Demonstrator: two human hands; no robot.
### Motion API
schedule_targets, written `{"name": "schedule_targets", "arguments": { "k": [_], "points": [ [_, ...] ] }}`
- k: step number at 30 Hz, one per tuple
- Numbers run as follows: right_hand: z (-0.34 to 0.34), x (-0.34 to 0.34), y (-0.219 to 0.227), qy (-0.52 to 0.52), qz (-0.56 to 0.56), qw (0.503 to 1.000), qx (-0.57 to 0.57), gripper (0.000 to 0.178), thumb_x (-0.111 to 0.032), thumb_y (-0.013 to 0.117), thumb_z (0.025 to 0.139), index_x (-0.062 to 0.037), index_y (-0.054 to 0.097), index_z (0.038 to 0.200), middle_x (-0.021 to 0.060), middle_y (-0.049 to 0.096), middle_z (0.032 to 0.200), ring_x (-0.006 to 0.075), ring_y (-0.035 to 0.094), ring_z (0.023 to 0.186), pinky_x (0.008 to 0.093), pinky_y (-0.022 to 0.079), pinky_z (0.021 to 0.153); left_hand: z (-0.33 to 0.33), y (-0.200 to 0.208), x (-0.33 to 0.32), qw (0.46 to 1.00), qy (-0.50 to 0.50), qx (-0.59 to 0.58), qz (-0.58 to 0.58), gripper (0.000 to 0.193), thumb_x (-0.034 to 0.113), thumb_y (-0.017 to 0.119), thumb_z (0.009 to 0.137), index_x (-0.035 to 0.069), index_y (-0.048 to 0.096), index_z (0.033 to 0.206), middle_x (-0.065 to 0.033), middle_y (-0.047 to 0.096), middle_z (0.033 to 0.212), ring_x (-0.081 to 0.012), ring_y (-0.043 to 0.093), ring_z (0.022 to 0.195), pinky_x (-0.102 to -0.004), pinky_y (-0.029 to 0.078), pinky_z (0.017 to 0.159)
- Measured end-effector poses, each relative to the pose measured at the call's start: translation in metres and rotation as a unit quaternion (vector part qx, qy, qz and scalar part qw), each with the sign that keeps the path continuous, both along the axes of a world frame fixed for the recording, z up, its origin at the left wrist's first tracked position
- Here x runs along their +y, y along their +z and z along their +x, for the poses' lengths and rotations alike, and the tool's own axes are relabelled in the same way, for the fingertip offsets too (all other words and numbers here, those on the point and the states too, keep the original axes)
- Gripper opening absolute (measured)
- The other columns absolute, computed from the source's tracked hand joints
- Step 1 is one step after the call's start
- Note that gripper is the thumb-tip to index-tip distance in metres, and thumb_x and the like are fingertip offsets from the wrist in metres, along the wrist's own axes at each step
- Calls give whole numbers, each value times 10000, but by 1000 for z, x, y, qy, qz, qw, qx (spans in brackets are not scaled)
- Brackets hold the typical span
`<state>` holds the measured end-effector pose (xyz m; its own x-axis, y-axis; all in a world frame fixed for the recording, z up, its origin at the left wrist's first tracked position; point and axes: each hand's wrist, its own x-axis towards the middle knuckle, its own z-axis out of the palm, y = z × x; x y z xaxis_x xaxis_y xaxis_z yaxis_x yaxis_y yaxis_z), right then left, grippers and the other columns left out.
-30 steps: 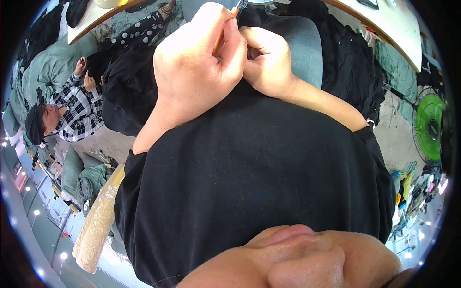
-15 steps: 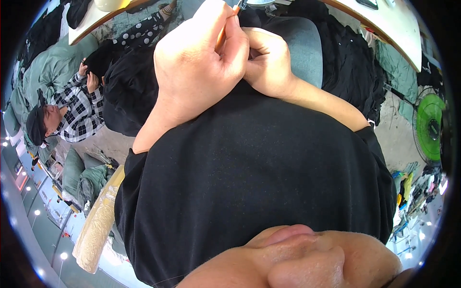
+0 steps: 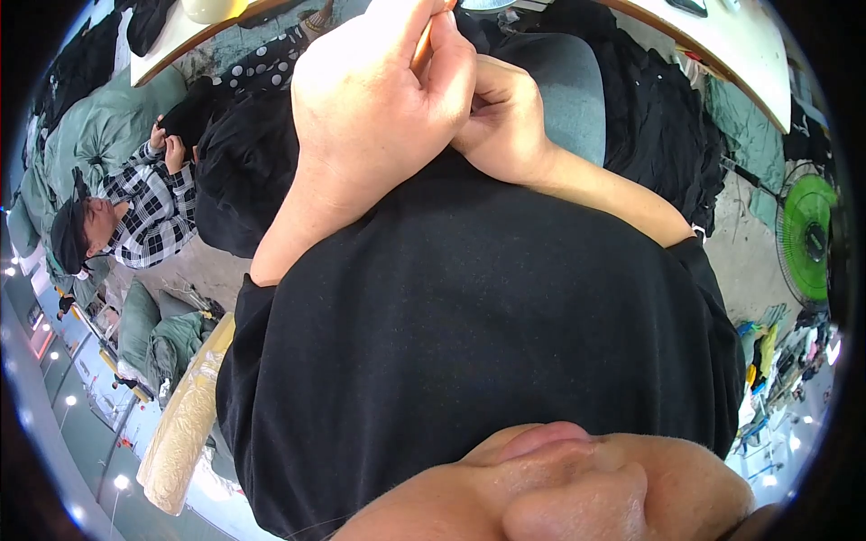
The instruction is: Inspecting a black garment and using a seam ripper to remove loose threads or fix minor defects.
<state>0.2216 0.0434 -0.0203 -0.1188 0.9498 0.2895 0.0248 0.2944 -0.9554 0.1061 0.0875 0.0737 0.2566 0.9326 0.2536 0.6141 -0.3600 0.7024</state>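
Observation:
At the top centre, my left hand (image 3: 370, 113) is closed, with thumb and forefinger pinching a slim orange-brown stick-like tool (image 3: 421, 47). The tool's upper end runs to the top edge of the picture, so its tip is out of sight. Right beside it, my right hand (image 3: 510, 126) is curled with its fingers folded in. Its fingertips are hidden behind my left hand, and I cannot see what they hold. The two hands touch, in front of my black shirt (image 3: 487, 307). Black cloth shows just beyond them.
Black cloth heaps lie left (image 3: 239, 171) and right (image 3: 663, 126). White table corners (image 3: 740, 54) jut in at the top right and top left (image 3: 167, 50). A green fan (image 3: 806, 234) stands at the right. At the left a person (image 3: 144, 207) in a checked shirt handles dark cloth.
Both hands have shifted slightly, my left one a little to the right. The tool's dark tip, partly visible before, has passed out of view at the top. The pinch looks unchanged.

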Motion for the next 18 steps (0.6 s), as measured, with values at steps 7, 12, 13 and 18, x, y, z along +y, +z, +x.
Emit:
{"name": "schedule_targets", "arguments": {
  "k": [7,12,13,18],
  "points": [
    [-1,0,-3,1,5,1000,8,130,-81,789,887,-10,747,987,78,743,907,130,711,789,250,593,635,4,17,2,999,-19,18,41,85,-14,673,875,-23,591,855,-159,539,627,-274,566,491,-330,447,498],
    [-2,1,-3,14,-6,1000,15,143,-109,787,898,-19,752,1004,71,745,893,129,716,797,246,597,639,6,19,7,998,-12,41,36,109,-4,665,883,-15,570,831,-159,524,607,-282,559,487,-341,442,495],
    [-3,0,-2,12,-19,999,28,124,-101,780,892,-13,748,973,74,740,875,137,715,783,254,586,633,7,17,9,998,-13,33,56,111,6,666,885,-13,571,832,-158,520,601,-280,555,482,-341,435,491],
    [-9,-8,-12,119,-44,991,-33,79,-61,748,859,11,719,867,90,718,818,170,695,719,291,543,619,8,20,17,996,14,88,-10,106,48,658,903,1,584,843,-148,493,576,-214,507,448,-332,399,472]
  ]
}}
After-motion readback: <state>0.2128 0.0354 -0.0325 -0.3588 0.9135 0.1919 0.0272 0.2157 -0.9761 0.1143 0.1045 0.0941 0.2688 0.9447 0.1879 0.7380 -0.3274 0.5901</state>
